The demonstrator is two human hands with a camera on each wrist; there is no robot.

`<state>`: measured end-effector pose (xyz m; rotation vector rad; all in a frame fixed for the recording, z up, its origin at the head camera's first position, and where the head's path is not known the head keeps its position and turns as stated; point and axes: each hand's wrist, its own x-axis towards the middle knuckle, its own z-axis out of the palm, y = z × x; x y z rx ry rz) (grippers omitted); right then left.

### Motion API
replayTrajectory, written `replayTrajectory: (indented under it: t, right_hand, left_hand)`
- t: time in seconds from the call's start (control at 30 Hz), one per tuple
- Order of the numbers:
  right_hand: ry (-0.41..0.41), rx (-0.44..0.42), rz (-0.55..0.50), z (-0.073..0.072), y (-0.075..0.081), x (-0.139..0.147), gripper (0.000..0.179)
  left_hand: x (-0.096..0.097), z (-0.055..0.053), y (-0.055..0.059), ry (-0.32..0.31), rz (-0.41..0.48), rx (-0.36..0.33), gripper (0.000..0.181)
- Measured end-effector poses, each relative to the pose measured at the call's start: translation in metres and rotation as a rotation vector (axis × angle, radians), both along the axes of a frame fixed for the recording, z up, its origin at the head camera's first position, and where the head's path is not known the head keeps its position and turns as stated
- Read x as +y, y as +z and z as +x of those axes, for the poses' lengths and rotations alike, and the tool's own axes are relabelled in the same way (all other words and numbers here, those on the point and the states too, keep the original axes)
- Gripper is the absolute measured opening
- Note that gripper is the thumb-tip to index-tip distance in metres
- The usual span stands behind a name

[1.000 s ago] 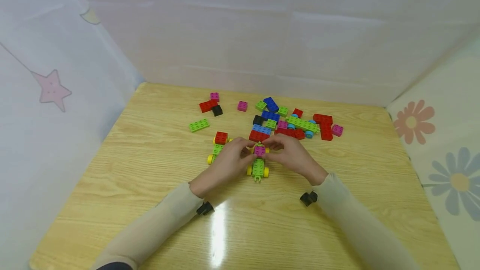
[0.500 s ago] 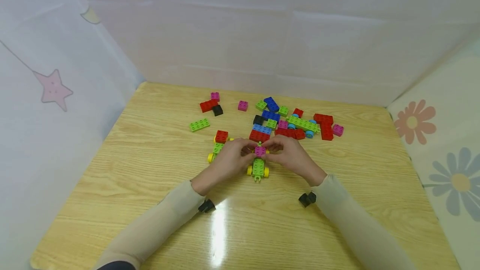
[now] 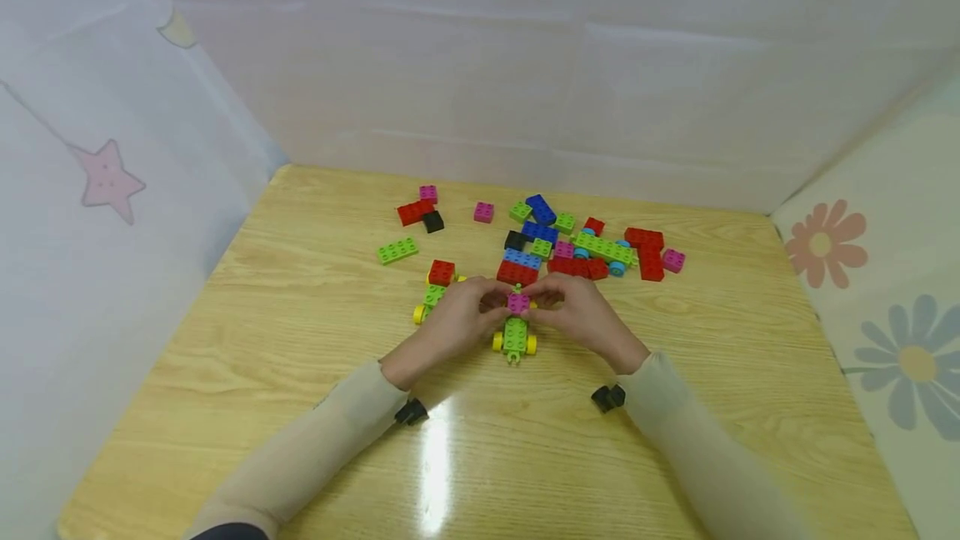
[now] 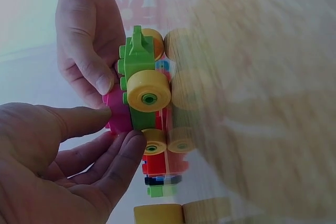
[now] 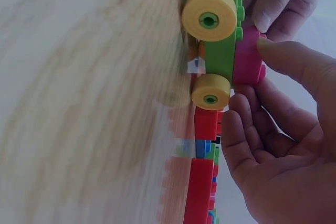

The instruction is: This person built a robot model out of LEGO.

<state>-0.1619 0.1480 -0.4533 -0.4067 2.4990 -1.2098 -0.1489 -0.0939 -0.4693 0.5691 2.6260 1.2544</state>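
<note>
Left hand [image 3: 461, 313] and right hand [image 3: 585, 315] pinch the pink brick [image 3: 518, 304] atop the green car [image 3: 515, 335]. A second car [image 3: 435, 296] flanks the left hand; bricks [image 3: 516, 273] obstruct the far side. Rightward, the table [image 3: 720, 348] extends to its edge.

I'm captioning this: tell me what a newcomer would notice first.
Probably the magenta brick on the yellow-wheeled base, near the centre, held by the left hand and right hand. Then perhaps the red-topped base partly hidden by the left hand, and the blue-wheeled base beyond the right hand.
</note>
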Motion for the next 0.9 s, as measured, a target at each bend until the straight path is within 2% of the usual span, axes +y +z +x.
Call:
replayTrajectory:
  t: [0.07, 0.2, 0.3, 0.6, 0.9]
  right_hand:
    - [0.000, -0.001, -0.002, -0.001, -0.001, 0.000, 0.029]
    - [0.006, 0.004, -0.004, -0.002, -0.003, 0.001, 0.030]
    - [0.006, 0.012, 0.000, -0.002, -0.004, 0.001, 0.032]
    - [-0.006, 0.026, -0.009, -0.001, -0.009, -0.001, 0.034]
    - [-0.008, 0.022, -0.019, 0.000, -0.008, 0.001, 0.036]
  left_hand:
    - [-0.001, -0.001, -0.003, 0.002, 0.005, -0.009, 0.034]
    - [0.001, 0.003, 0.009, 0.013, -0.005, -0.031, 0.034]
    - [0.002, 0.005, 0.011, 0.014, -0.011, -0.028, 0.034]
    - [-0.001, 0.003, 0.007, 0.030, -0.003, -0.028, 0.034]
    - [0.000, 0.000, 0.005, 0.010, 0.024, -0.050, 0.037]
